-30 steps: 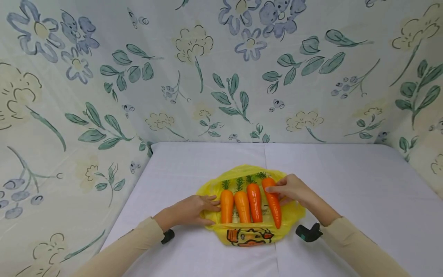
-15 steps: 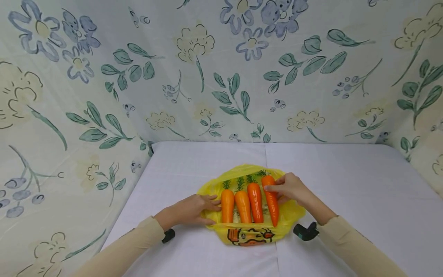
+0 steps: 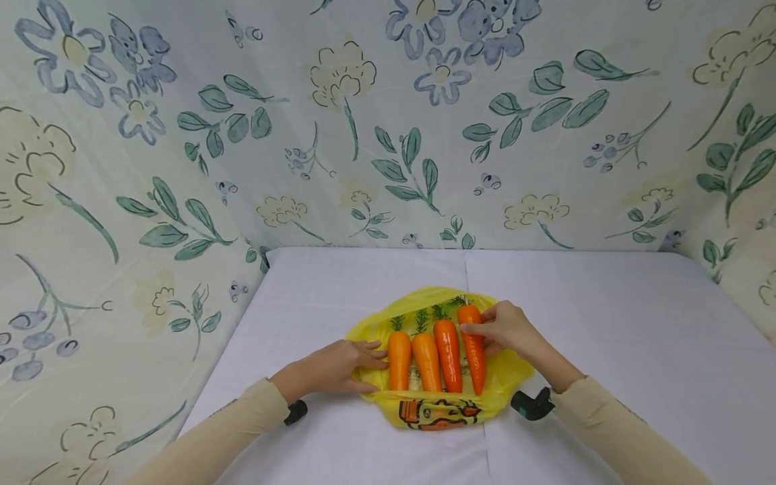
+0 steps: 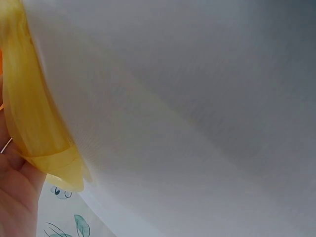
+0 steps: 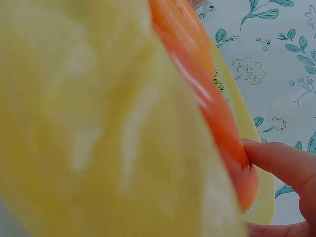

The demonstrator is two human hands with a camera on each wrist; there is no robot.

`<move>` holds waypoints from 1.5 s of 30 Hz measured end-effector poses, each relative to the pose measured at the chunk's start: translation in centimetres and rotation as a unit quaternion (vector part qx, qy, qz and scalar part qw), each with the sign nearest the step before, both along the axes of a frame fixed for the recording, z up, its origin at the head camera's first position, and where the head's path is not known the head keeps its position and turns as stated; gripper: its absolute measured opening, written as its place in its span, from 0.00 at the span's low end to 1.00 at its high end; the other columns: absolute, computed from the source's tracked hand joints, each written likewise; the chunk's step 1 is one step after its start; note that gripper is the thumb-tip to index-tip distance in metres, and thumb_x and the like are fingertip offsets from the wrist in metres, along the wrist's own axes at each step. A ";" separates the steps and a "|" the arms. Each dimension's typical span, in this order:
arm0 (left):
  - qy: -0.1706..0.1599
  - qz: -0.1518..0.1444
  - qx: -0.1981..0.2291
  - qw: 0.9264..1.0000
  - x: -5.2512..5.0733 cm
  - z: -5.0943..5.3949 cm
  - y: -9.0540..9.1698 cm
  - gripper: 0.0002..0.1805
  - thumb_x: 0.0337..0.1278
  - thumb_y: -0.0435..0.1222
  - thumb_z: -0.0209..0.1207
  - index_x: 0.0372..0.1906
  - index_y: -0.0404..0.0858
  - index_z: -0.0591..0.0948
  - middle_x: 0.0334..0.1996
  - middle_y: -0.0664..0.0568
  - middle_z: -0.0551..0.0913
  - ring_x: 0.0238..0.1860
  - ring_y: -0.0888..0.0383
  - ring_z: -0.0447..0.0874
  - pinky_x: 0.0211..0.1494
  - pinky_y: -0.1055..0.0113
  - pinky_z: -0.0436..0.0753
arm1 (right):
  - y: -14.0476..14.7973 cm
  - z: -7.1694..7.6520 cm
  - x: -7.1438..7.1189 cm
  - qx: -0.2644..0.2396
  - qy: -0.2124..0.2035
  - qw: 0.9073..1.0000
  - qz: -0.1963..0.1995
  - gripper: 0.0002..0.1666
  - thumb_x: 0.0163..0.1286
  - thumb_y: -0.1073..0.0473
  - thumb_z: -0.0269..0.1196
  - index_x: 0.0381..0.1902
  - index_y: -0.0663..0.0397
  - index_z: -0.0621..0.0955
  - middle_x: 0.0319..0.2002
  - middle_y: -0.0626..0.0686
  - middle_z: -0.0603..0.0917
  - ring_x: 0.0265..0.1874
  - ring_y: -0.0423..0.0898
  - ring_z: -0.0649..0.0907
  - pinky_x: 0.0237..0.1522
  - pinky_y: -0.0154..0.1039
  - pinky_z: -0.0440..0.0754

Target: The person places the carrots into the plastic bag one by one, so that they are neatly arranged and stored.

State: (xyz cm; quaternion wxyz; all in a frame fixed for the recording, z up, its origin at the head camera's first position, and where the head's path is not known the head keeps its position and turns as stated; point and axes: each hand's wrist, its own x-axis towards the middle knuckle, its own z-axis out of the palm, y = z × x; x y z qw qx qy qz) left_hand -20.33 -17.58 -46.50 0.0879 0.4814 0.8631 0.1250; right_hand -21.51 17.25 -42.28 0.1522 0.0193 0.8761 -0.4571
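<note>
A yellow plastic bag [image 3: 515,369] with a printed cartoon lies on the white table, its mouth spread wide. Side by side in it lie several orange carrots with green tops, among them a left carrot [image 3: 399,361] and a redder carrot [image 3: 448,356]. My right hand [image 3: 508,328] pinches the rightmost carrot [image 3: 472,353] near its top, thumb on its upper face. This carrot [image 5: 217,123] is partly behind the bag's film in the right wrist view. My left hand [image 3: 341,367] rests with spread fingers at the bag's left edge, touching the film [image 4: 34,98].
A white cloth covers the table [image 3: 594,303]. Floral curtains [image 3: 388,121] hang behind it and along both sides. A dark wrist device [image 3: 533,404] sits below the right wrist, and another [image 3: 295,412] by the left.
My right hand has shifted slightly left with the rightmost carrot, whose tip has moved left and up, so it stands straighter beside the others. The left hand stays in place.
</note>
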 end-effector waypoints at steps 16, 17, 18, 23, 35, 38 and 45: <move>-0.002 0.006 0.002 1.000 0.1 -0.1 0.0 0.28 0.65 0.54 0.61 0.64 0.44 0.80 0.64 0.52 0.76 0.70 0.52 0.67 0.71 0.57 0.67 | 0.2 -0.7 -0.1 0.001 0.000 1.000 -0.002 0.39 0.61 0.54 0.74 0.56 0.82 0.73 0.35 0.62 0.85 0.26 0.54 0.88 0.27 0.42 0.87; -0.001 0.006 0.002 1.000 0.1 -0.1 0.0 0.28 0.65 0.54 0.61 0.64 0.44 0.80 0.64 0.52 0.76 0.70 0.52 0.67 0.71 0.57 0.67 | 0.2 -0.7 -0.1 0.000 0.000 1.000 -0.003 0.39 0.61 0.54 0.74 0.56 0.82 0.73 0.35 0.62 0.85 0.26 0.54 0.88 0.27 0.42 0.87; 0.000 0.005 0.002 1.000 0.1 -0.1 0.0 0.28 0.65 0.54 0.61 0.64 0.44 0.80 0.64 0.52 0.76 0.70 0.52 0.67 0.70 0.57 0.68 | 0.2 -0.8 -0.1 0.000 0.001 1.000 -0.003 0.39 0.61 0.54 0.74 0.56 0.82 0.73 0.35 0.63 0.85 0.26 0.54 0.88 0.27 0.42 0.87; 0.003 0.004 0.004 1.000 0.1 -0.2 -0.1 0.28 0.65 0.53 0.62 0.63 0.43 0.81 0.64 0.52 0.76 0.70 0.52 0.68 0.70 0.57 0.68 | 0.2 -0.9 -0.1 0.004 -0.001 1.000 -0.007 0.40 0.61 0.54 0.74 0.56 0.82 0.73 0.37 0.65 0.84 0.26 0.54 0.88 0.27 0.42 0.87; -0.004 0.002 0.009 1.000 0.1 -0.3 -0.1 0.28 0.66 0.54 0.61 0.63 0.43 0.81 0.64 0.52 0.76 0.70 0.52 0.68 0.70 0.56 0.68 | 0.2 -1.5 0.1 -0.005 -0.009 1.000 -0.009 0.37 0.60 0.55 0.75 0.53 0.81 0.73 0.35 0.63 0.85 0.25 0.54 0.88 0.26 0.43 0.87; 0.000 0.000 0.010 1.000 0.0 -0.4 -0.2 0.28 0.66 0.55 0.60 0.63 0.44 0.81 0.64 0.52 0.76 0.70 0.52 0.68 0.70 0.56 0.69 | 0.2 -1.6 0.0 -0.009 -0.011 1.000 -0.010 0.37 0.60 0.55 0.75 0.53 0.81 0.74 0.34 0.62 0.85 0.24 0.54 0.88 0.26 0.43 0.87; 0.003 -0.005 0.013 1.000 -0.1 -0.3 -0.1 0.28 0.65 0.55 0.60 0.64 0.44 0.80 0.64 0.52 0.76 0.70 0.51 0.68 0.70 0.56 0.68 | 0.3 -1.8 0.0 -0.017 -0.012 1.000 -0.011 0.39 0.59 0.54 0.75 0.55 0.81 0.73 0.34 0.62 0.85 0.25 0.54 0.88 0.27 0.44 0.87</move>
